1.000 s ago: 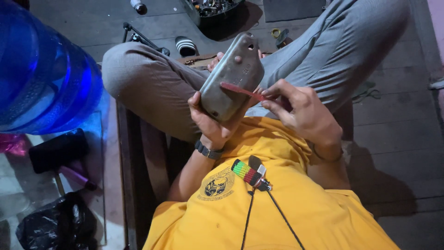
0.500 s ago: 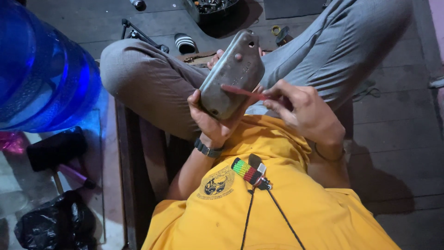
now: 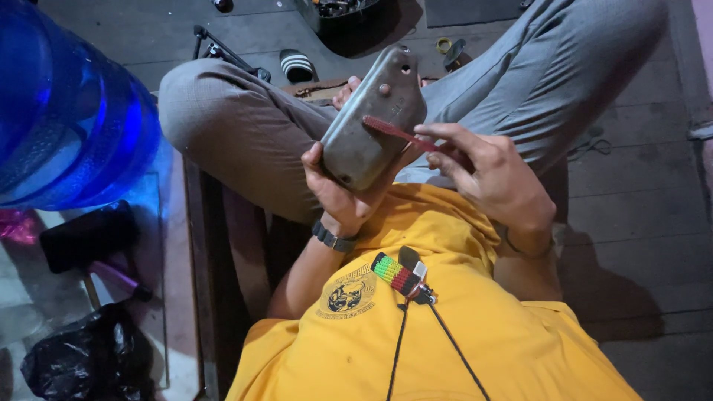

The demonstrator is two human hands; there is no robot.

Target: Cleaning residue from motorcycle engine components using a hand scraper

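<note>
1. Fingers of the right hand pinch a thin red tool, its tip laid flat across the face of a grey metal cover.
2. Left hand cups the cover from below, thumb pressed on its near edge, holding it tilted up above the lap, between the knees.
3. Risk, as I judge it: the grip is one-handed and low on the cover, so a hard push with the tool could tip it out of the palm.
4. The tool looks slim; a slip off the smooth metal could jab the left thumb.
5. A blue water bottle stands well apart to the left and seems out of harm's way.
</note>
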